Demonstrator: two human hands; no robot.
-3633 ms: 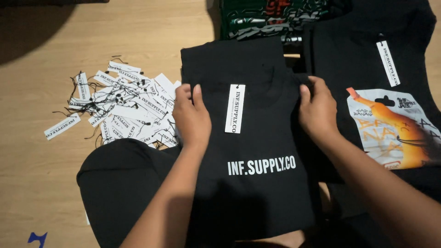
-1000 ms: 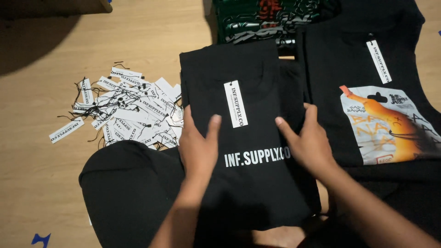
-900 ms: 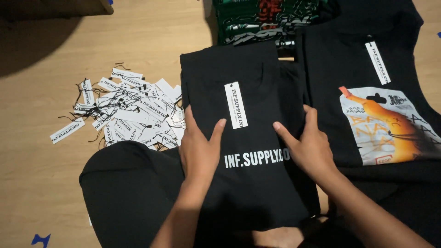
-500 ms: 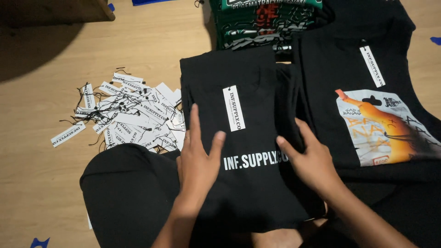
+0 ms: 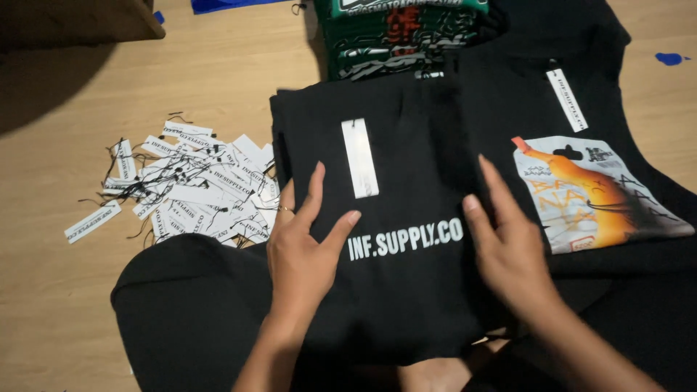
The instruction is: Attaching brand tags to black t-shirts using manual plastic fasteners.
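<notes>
Head view looks down on a folded black cotton T-shirt with white chest lettering (image 5: 396,218), lying at the centre of a light wooden floor (image 5: 210,80) and carrying a narrow white paper hang tag (image 5: 360,158) at about 12 o'clock on its face. Both hands lie flat on it with fingers spread, neither grip closed on anything: the left hand (image 5: 305,250) presses the shirt at its 8 o'clock, the right hand (image 5: 508,247) at its 4 o'clock. To my eye the step in hand is smoothing and squaring the fold of this tagged shirt. A scattered heap of white paper tags with black strings (image 5: 189,189) lies at 9 o'clock, just beside the shirt's edge. At 3 o'clock sits a second black T-shirt with an orange and white printed panel (image 5: 595,192), touching or overlapping the first; a stack of dark green folded garments (image 5: 396,33) rests at 12 o'clock. A next move would likely call for sliding both palms under the folded edges so it lifts without losing shape.
</notes>
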